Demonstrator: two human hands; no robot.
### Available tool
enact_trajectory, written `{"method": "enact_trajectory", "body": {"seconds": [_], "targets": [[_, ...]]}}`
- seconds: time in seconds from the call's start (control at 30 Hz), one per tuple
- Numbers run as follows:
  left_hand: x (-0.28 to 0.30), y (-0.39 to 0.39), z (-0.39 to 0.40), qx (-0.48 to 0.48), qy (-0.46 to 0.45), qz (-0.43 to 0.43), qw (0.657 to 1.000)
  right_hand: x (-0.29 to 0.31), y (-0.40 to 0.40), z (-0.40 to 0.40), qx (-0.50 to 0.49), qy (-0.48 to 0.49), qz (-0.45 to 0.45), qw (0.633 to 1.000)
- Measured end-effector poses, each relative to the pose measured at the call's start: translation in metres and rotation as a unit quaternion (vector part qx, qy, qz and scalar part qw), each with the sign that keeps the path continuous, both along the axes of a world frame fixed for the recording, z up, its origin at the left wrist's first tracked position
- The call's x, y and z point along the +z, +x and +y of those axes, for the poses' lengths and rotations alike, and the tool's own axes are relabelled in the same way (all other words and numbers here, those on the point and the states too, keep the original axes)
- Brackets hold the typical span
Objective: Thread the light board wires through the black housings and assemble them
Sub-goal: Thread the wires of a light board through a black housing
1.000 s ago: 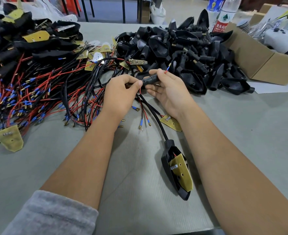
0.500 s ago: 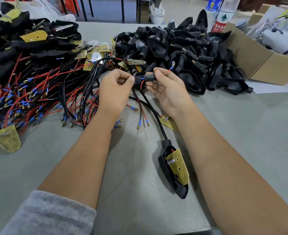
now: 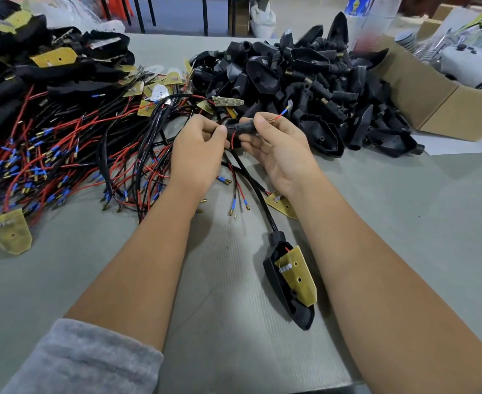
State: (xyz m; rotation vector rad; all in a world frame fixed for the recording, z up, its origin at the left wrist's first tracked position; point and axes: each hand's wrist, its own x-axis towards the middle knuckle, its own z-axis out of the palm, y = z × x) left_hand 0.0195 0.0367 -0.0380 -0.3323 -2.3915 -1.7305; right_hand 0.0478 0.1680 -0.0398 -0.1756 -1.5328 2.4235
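My right hand grips a black housing by its stem, above the table's middle. A red wire with a blue tip sticks out of the stem's far end, past my thumb. My left hand pinches the wires at the housing's near side. Below lies an assembled housing with a yellow light board in it, its black cable running up toward my hands. Another yellow board lies under my right wrist.
A heap of empty black housings fills the back centre. Red and black wires with blue tips and yellow boards spread over the left. A cardboard box stands at the right; bottles stand behind the heap.
The red wire has come further out of the housing's stem past my right thumb. My left hand has closed in against the housing. Both hands shifted slightly up the table.
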Motion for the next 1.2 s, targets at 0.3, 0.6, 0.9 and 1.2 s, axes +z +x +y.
{"method": "enact_trajectory", "body": {"seconds": [0.3,0.6,0.9,1.2], "targets": [[-0.0040,-0.0019,-0.0010,-0.045,-0.031,0.039,0.998,0.0002,0.0011,-0.0018,-0.001,0.035,0.001,0.999],[-0.0026,0.0004,-0.0028,-0.071,-0.016,0.020,0.997,0.0030,0.0027,0.0010,0.032,0.026,-0.008,0.999],[-0.0020,-0.0027,-0.0055,-0.011,0.013,0.015,1.000,0.0043,0.0039,-0.0011,0.047,0.042,-0.002,0.998],[-0.0004,0.0003,-0.0068,-0.041,0.061,0.020,0.997,0.0028,0.0038,-0.0019,0.057,0.024,0.004,0.998]]}}
